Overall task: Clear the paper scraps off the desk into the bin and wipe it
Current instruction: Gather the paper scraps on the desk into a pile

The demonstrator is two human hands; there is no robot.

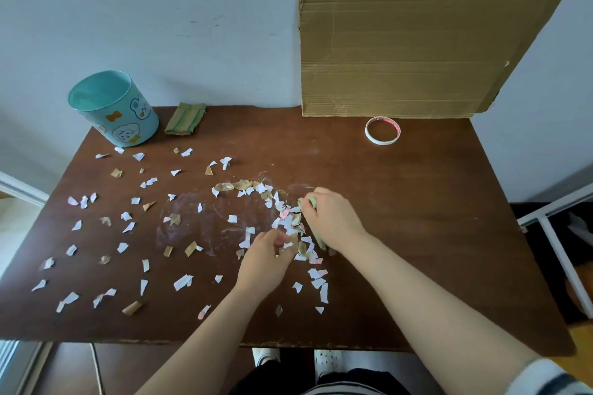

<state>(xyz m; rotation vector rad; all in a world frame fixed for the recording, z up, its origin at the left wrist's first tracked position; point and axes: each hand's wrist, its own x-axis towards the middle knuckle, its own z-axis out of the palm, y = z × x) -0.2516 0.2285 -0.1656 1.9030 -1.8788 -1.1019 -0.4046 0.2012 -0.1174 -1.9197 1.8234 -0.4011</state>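
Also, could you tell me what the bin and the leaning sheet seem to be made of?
The bin: smooth, slightly glossy teal with printed cartoons, likely painted metal or plastic. The sheet: corrugated cardboard, matte brown, showing ribbed lines, creases and a ragged edge.

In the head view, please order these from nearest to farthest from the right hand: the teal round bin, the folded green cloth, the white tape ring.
From the right hand, gripping a greenish item:
1. White tape ring, behind it, slightly right.
2. Folded green cloth, far back on the left.
3. Teal round bin, back-left corner, beyond the cloth.
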